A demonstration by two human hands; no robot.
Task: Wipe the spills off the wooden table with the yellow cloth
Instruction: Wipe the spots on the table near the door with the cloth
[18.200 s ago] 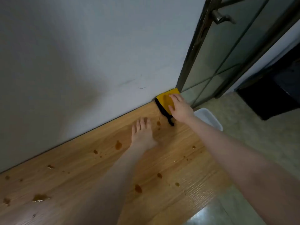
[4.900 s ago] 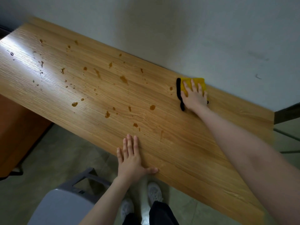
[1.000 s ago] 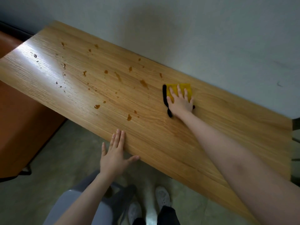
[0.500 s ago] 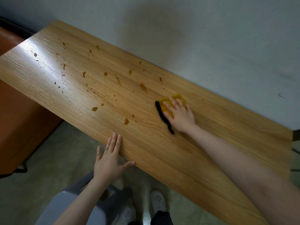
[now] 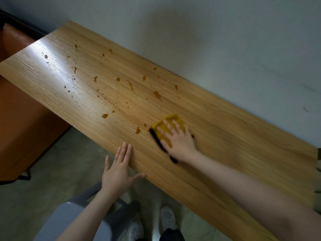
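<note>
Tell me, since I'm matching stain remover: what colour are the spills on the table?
Amber-brown spills, seen in the head view.

Wooden table (image 5: 225, 145): brown spills (image 5: 157, 95), yellow cloth (image 5: 171, 121) on top.

A dim room corner with a plain wall, a pale floor and a few pieces of furniture.

A smooth, matte grey-white painted wall (image 5: 225, 40) fills the upper part of the view, shadowed toward its middle and carrying a small dark scuff mark (image 5: 306, 109) at the right. Below lies a greenish-grey, faintly mottled hard floor (image 5: 57, 171). At the left stands a reddish-brown wooden cabinet (image 5: 22, 122), with a dark strip running behind its top edge. At the bottom, a grey plastic chair (image 5: 73, 213) with an open slot in its back stands on the floor. Light comes from the upper left.
</note>
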